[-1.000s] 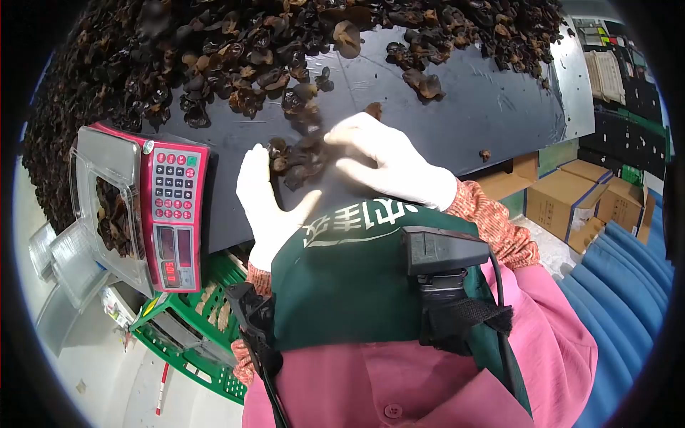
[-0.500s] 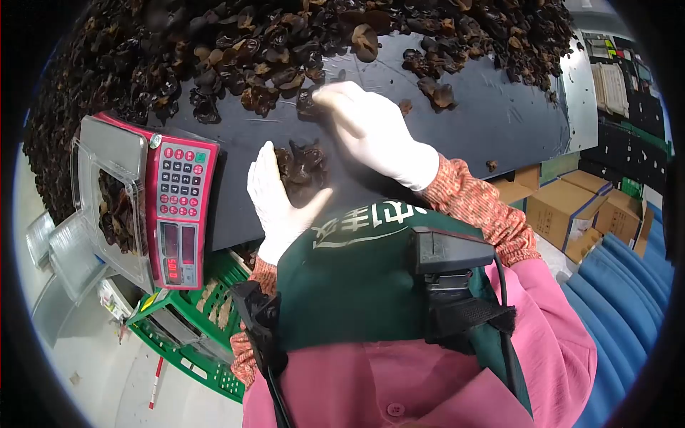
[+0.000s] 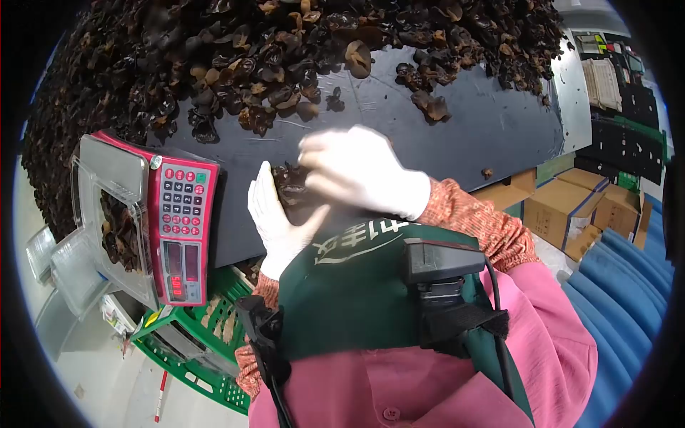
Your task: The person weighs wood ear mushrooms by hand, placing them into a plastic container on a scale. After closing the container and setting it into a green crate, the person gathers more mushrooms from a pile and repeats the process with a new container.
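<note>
My left hand (image 3: 277, 217), in a white glove, rests on the dark tabletop with thumb spread from the fingers. It cups the left side of a small clump of dark wood ear mushrooms (image 3: 290, 184). Over the right side of that clump is my right hand (image 3: 364, 171), also white-gloved. Its fingers are smeared by motion and point left; whether they hold a piece cannot be seen. Left of both hands, a red scale (image 3: 182, 221) carries a clear plastic tray (image 3: 146, 267) with wood ear mushrooms (image 3: 118, 232) in it.
A large heap of wood ear mushrooms (image 3: 235, 43) covers the back and left of the dark table (image 3: 492, 121). Clear trays (image 3: 75, 274) and a green crate (image 3: 189, 357) are at lower left. Cardboard boxes (image 3: 560, 207) stand at right, near blue sheeting (image 3: 614, 299).
My right hand has moved down from loose mushrooms near the heap to the clump by my left hand. My left hand has stayed beside the clump. The view has shifted slightly.
</note>
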A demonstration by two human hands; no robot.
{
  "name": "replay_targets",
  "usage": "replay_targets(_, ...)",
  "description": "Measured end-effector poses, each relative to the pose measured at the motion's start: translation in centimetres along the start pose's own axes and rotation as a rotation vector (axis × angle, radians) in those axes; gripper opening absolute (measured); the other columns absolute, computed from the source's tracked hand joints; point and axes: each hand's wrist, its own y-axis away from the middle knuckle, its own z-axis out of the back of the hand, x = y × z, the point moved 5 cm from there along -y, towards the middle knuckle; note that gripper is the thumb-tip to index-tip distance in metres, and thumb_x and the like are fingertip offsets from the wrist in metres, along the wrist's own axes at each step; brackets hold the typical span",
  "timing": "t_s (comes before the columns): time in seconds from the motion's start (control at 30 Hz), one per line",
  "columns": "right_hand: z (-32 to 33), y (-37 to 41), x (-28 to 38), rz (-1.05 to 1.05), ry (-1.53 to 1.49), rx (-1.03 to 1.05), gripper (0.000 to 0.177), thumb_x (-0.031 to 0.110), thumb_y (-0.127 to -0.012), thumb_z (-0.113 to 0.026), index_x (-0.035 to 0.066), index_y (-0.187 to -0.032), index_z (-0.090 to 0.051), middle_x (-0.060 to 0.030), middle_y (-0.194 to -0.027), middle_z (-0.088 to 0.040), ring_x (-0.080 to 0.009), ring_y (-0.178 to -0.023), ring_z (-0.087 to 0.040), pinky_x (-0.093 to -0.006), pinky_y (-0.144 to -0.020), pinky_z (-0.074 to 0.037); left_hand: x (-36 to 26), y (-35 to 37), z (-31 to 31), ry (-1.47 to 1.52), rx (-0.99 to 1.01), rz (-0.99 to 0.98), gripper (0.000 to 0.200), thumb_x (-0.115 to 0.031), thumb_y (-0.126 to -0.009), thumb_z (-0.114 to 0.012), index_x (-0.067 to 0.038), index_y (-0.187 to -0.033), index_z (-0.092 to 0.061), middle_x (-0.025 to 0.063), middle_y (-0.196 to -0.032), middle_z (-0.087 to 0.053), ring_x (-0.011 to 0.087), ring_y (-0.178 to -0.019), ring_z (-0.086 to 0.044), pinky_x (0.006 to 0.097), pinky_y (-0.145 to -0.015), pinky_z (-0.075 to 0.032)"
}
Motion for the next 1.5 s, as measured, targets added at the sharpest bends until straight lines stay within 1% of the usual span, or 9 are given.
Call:
replay_targets(0.1,2.1,-1.1,-4.5,-0.139,0.189,-0.174,0.028,0.015,-0.084,-0.074,0.009,-0.110,-0.066,-0.0079,-0.103,-0.068,-0.0289,-0.090,-0.066,-0.0404,-0.077,-0.053,-0.6,0.1,0.0,-0.165,-0.055,-0.129,0.116,-0.032,-0.063,-0.095,0.004,-0.155,-0.036,0.0226,-0.154,-0.045,0.0439,-0.135,-0.045,0.0506,-0.115,-0.036)
replay_targets(0.3,0.9,-1.6,-8.7,-0.166,0.246,-0.012,0.018,0.008,-0.084,-0.067,0.007,-0.102,-0.066,-0.0113,-0.096,-0.064,-0.0337,-0.086,-0.065,-0.0428,-0.075,-0.054,-0.6,0.2,0.0,-0.139,-0.052,-0.129,0.113,-0.034,-0.065,-0.095,0.004,-0.154,-0.037,0.0230,-0.155,-0.045,0.0445,-0.135,-0.045,0.0518,-0.115,-0.036)
replay_targets(0.47,9.7,2.7,-8.4,-0.386,0.100,-0.018,0.014,0.003,-0.085,-0.063,0.007,-0.098,-0.065,-0.0125,-0.090,-0.063,-0.0350,-0.084,-0.066,-0.0418,-0.074,-0.055,-0.2,0.4,0.0,-0.084,-0.053,-0.075,0.114,-0.027,-0.064,-0.096,-0.002,-0.158,-0.035,0.0230,-0.152,-0.045,0.0430,-0.137,-0.043,0.0508,-0.117,-0.035)
replay_targets(0.63,15.3,11.1,-6.1,-0.528,0.347,0.499,0.020,0.008,-0.087,-0.068,0.010,-0.106,-0.069,-0.0104,-0.095,-0.066,-0.0337,-0.088,-0.067,-0.0399,-0.076,-0.055,-0.6,0.3,0.2,-0.066,-0.016,-0.025,0.115,-0.020,-0.063,-0.096,-0.006,-0.160,-0.034,0.0233,-0.149,-0.045,0.0418,-0.138,-0.042,0.0494,-0.117,-0.035)
replay_targets(0.83,13.4,9.1,-7.8,-0.774,0.299,-0.129,0.028,0.022,-0.091,-0.074,0.010,-0.115,-0.066,-0.0092,-0.104,-0.065,-0.0296,-0.089,-0.068,-0.0366,-0.077,-0.055,-0.1,0.4,-0.1,-0.088,0.021,-0.014,0.115,-0.030,-0.066,-0.095,-0.001,-0.159,-0.033,0.0251,-0.150,-0.045,0.0431,-0.138,-0.041,0.0529,-0.118,-0.031)
replay_targets(1.07,10.0,8.8,-8.9,-0.871,-0.018,-0.086,0.017,0.022,-0.087,-0.073,0.007,-0.093,-0.069,-0.0117,-0.090,-0.066,-0.0277,-0.078,-0.066,-0.0379,-0.073,-0.054,-0.4,0.6,0.1,-0.045,0.004,0.011,0.115,-0.027,-0.067,-0.094,-0.002,-0.160,-0.031,0.0250,-0.149,-0.044,0.0421,-0.139,-0.041,0.0513,-0.118,-0.032)
replay_targets(1.23,10.4,5.8,-3.7,-0.614,-0.509,0.026,0.028,0.007,-0.091,-0.074,0.002,-0.118,-0.071,-0.0069,-0.105,-0.072,-0.0119,-0.090,-0.068,-0.0286,-0.084,-0.054,-0.7,0.4,0.2,-0.060,0.014,0.013,0.115,-0.025,-0.066,-0.094,-0.002,-0.160,-0.032,0.0248,-0.148,-0.044,0.0417,-0.138,-0.041,0.0504,-0.117,-0.033)
replay_targets(1.3,11.7,5.6,-4.7,-0.588,-0.367,-0.115,0.027,0.015,-0.089,-0.073,0.004,-0.114,-0.072,-0.0133,-0.106,-0.072,-0.0265,-0.096,-0.071,-0.0356,-0.086,-0.056,-0.7,0.4,0.1,-0.065,0.010,-0.007,0.115,-0.024,-0.065,-0.094,-0.002,-0.160,-0.032,0.0246,-0.148,-0.044,0.0415,-0.138,-0.042,0.0500,-0.117,-0.034)
replay_targets(1.5,9.8,7.3,-10.1,-0.524,0.490,-0.049,0.019,0.019,-0.089,-0.073,0.007,-0.104,-0.071,-0.0093,-0.093,-0.068,-0.0261,-0.080,-0.068,-0.0349,-0.074,-0.055,-0.9,0.4,0.2,-0.079,-0.040,-0.034,0.114,-0.026,-0.064,-0.095,-0.001,-0.158,-0.036,0.0245,-0.142,-0.049,0.0443,-0.132,-0.046,0.0517,-0.115,-0.037)
